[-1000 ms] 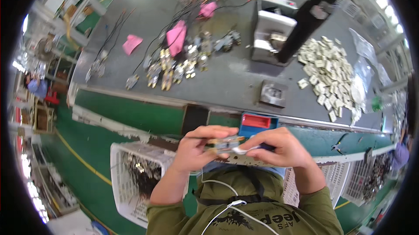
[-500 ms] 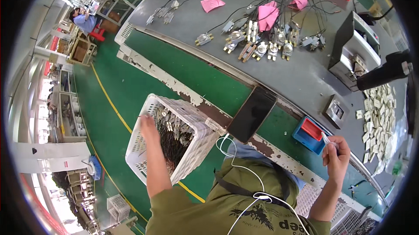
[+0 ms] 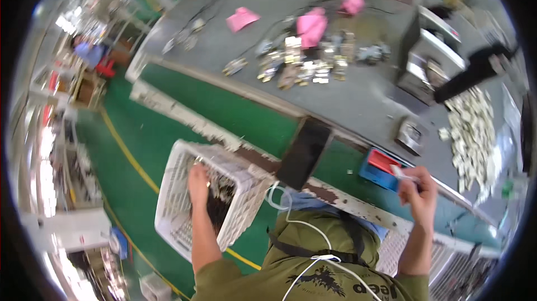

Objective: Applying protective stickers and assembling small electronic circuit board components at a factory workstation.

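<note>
My left hand (image 3: 198,186) reaches into a white plastic basket (image 3: 168,189) on the left. Its fingers look curled together at the heap of dark cables with pale connector ends (image 3: 222,189); what they hold, if anything, is blurred. My right hand (image 3: 419,195) is closed in a pinch on a small white piece (image 3: 398,172), whose kind I cannot make out. That hand hovers at the bench edge, beside a blue bin (image 3: 376,178) with a red tray (image 3: 382,159) at its top.
A phone (image 3: 305,153) with a white cable lies at the bench edge. On the grey bench (image 3: 347,102) are wired metal parts (image 3: 305,69), pink cloths (image 3: 311,26), a boxy machine (image 3: 428,58), a small metal block (image 3: 411,135) and a pile of white pieces (image 3: 472,133).
My left hand has moved from the basket's far rim down into it, onto the cables. My right hand still pinches the white piece near the blue bin. The whole view has shifted and blurred.
</note>
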